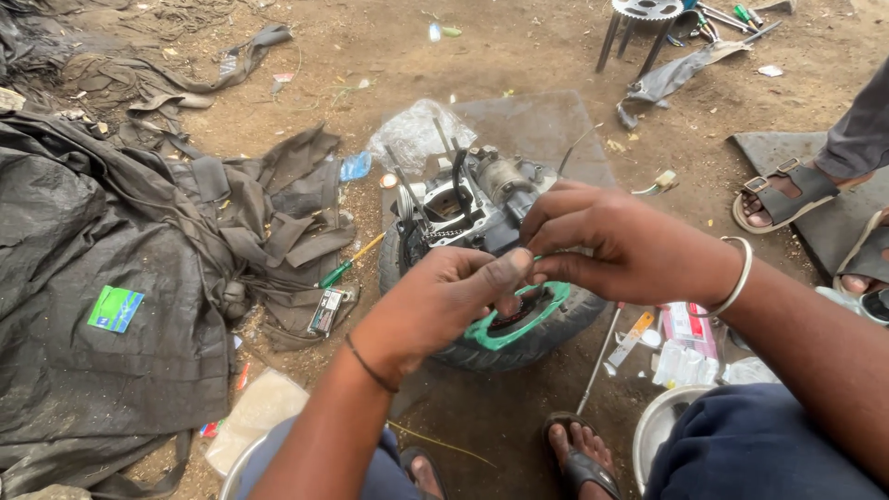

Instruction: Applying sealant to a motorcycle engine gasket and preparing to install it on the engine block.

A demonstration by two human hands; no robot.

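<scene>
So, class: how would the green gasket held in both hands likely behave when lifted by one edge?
The green gasket looks thin and flat, so it is probably light and would likely flex. Its narrow ring shape suggests it could tear if pulled. Both the left hand and right hand pinch it.

There is only one view; it comes from a camera on the person's head, and it looks down and forward at the dirt ground [519,56]. It is very close to the left hand [435,301] and the right hand [616,245]; farther things sit near the top edge.
</scene>
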